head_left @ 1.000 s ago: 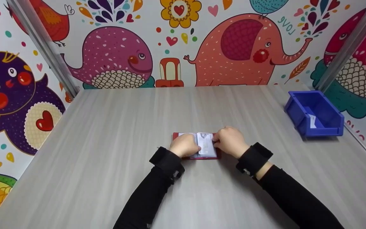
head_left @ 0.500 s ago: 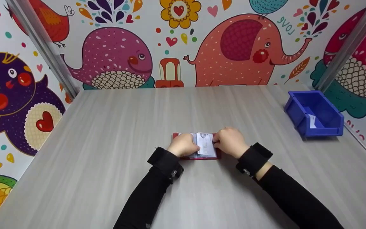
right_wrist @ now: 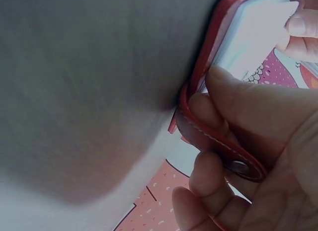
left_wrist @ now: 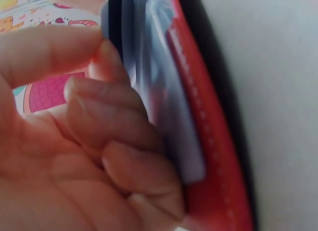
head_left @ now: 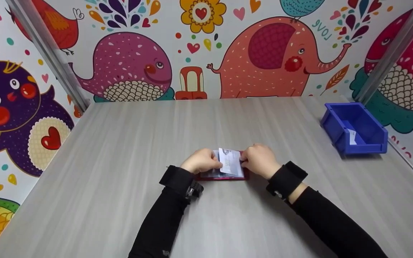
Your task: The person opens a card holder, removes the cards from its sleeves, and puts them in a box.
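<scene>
A red card holder (left_wrist: 213, 131) with white stitching lies spread on the table, clear plastic sleeves (left_wrist: 171, 107) inside it. My left hand (head_left: 201, 161) pinches the left edge of a printed white card page (head_left: 230, 161), which stands raised and tilted over the other leaves. In the right wrist view, the left fingertips (right_wrist: 296, 26) grip that page's corner. My right hand (head_left: 260, 159) holds the holder's right edge, its thumb (right_wrist: 228, 79) against the edges of the leaves. The holder's red strap (right_wrist: 198, 129) with a metal snap (right_wrist: 238, 166) passes between the right fingers.
A blue bin (head_left: 368, 148) stands at the table's right side with a white piece (head_left: 352, 137) inside. The wood-grain table (head_left: 138, 143) ends at a wall with cartoon animals (head_left: 264, 79). Metal posts (head_left: 48, 53) rise at the corners.
My left hand has drawn a little to the left and lifted the card page's left edge, tilting it; more sleeve shows below. The right hand keeps its place.
</scene>
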`<state>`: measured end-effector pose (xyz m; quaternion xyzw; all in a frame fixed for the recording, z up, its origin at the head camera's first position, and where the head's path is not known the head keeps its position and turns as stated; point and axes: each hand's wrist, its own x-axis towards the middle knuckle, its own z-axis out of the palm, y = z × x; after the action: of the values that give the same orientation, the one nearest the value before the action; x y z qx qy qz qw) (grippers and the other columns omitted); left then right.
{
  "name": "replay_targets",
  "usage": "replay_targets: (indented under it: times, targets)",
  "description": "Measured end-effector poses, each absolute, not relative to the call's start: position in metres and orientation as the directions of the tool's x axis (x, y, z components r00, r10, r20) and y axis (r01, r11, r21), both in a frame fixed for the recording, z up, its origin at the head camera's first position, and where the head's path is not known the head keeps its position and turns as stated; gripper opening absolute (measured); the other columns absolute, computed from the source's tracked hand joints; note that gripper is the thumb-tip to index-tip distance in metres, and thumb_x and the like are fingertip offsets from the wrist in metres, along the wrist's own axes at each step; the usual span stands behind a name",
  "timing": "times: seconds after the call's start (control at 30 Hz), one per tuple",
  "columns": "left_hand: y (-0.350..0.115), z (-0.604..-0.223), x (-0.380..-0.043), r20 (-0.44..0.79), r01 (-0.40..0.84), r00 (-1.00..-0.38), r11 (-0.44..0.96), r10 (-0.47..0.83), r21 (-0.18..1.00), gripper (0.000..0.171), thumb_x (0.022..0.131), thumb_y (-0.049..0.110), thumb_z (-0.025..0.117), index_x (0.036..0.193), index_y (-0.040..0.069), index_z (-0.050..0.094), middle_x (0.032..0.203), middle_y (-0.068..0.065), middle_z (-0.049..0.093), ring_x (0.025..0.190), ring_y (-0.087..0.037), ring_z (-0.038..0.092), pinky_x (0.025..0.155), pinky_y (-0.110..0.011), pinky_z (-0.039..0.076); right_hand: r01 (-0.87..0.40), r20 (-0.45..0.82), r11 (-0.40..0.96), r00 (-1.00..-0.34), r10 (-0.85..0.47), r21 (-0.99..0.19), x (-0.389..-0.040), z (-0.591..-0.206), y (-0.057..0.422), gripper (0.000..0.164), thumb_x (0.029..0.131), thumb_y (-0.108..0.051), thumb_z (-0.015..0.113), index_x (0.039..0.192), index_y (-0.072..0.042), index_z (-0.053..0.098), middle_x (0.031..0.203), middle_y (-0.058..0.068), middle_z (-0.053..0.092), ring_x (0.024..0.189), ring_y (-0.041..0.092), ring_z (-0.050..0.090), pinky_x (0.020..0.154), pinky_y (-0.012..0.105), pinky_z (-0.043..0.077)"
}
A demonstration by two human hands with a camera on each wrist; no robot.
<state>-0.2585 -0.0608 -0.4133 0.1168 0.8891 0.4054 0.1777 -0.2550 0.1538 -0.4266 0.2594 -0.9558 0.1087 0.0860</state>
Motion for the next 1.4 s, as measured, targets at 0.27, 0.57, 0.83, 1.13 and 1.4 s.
replay_targets:
  times: [0.27, 0.57, 0.83, 1.13, 1.4]
  targets:
    - [-0.066, -0.417, -0.26, -0.22, 0.038, -0.906, 0.588, 0.361, 0.808, 0.02, 0.081, 0.007, 0.07, 0.071, 0.011, 0.053, 0.067, 0.002, 0.051, 0.058, -0.01, 0.045, 0.052, -0.022, 0.036, -0.499, 0.204, 0.849, -0.862, -0.465, -0.174, -0.255, -0.426, 0.154, 0.011, 0.075, -0.012, 0.084, 0.086, -0.012, 0.08, 0.084, 0.006, 0.073, 0.077, 0.031, 0.06, 0.065, 0.047, 0.049]
    - [-0.073, -0.421, -0.261, -0.148, 0.089, -0.912, 0.536, 0.383, 0.839, 0.026, 0.077, 0.006, 0.064, 0.059, 0.016, 0.048, 0.06, 0.006, 0.041, 0.054, -0.009, 0.039, 0.051, -0.022, 0.03, -0.525, 0.231, 0.835, -0.844, -0.485, -0.164, -0.255, -0.427, 0.154, 0.012, 0.074, -0.009, 0.084, 0.085, -0.011, 0.08, 0.083, 0.007, 0.073, 0.077, 0.032, 0.063, 0.067, 0.046, 0.051]
    - [-0.075, -0.421, -0.261, -0.17, 0.052, -0.914, 0.521, 0.369, 0.852, 0.024, 0.078, 0.005, 0.061, 0.06, 0.016, 0.049, 0.06, 0.006, 0.044, 0.052, -0.008, 0.04, 0.05, -0.021, 0.031, -0.54, 0.235, 0.827, -0.834, -0.5, -0.155, -0.256, -0.428, 0.154, 0.008, 0.074, -0.01, 0.084, 0.079, -0.012, 0.078, 0.08, 0.005, 0.072, 0.074, 0.031, 0.061, 0.065, 0.046, 0.049]
    - [-0.076, -0.421, -0.259, -0.138, 0.087, -0.92, 0.534, 0.367, 0.841, 0.024, 0.076, 0.004, 0.058, 0.059, 0.016, 0.046, 0.061, 0.005, 0.044, 0.053, -0.009, 0.039, 0.05, -0.021, 0.031, -0.533, 0.224, 0.833, -0.839, -0.496, -0.152, -0.255, -0.427, 0.154, 0.006, 0.075, -0.01, 0.083, 0.076, -0.012, 0.077, 0.078, 0.005, 0.071, 0.073, 0.031, 0.061, 0.065, 0.046, 0.049]
    - [-0.082, -0.418, -0.258, -0.154, 0.068, -0.926, 0.552, 0.346, 0.831, 0.025, 0.076, 0.005, 0.057, 0.058, 0.016, 0.044, 0.06, 0.005, 0.042, 0.054, -0.01, 0.04, 0.05, -0.022, 0.031, -0.532, 0.232, 0.832, -0.839, -0.493, -0.156, -0.255, -0.427, 0.153, 0.007, 0.074, -0.009, 0.083, 0.075, -0.012, 0.076, 0.075, 0.004, 0.07, 0.071, 0.031, 0.06, 0.065, 0.045, 0.049]
